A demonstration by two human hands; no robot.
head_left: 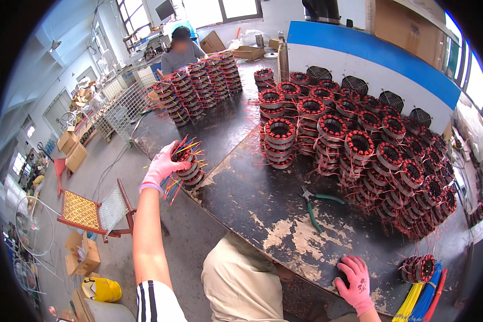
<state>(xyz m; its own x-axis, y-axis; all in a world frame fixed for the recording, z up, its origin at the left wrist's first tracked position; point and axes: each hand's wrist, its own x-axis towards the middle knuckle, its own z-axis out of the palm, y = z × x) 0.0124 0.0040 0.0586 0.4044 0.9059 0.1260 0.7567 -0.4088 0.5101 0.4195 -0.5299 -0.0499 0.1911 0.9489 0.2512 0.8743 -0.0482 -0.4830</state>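
Note:
My left hand, in a pink glove, reaches to the table's left edge. Its fingers close round a wound motor stator with red windings and blue, yellow and red leads. That stator tops a short stack of stators; some leads hang past the table edge. My right hand, gloved in pink too, rests on the worn dark tabletop near its front edge, fingers apart and holding nothing. Beyond it lie pliers with green handles, jaws toward the far left.
Tall stacks of red-wound stators crowd the right side. Stacks with coloured leads stand at the far left, before a seated person. Yellow, blue and red sleeving bundles lie at the lower right. A chair stands left.

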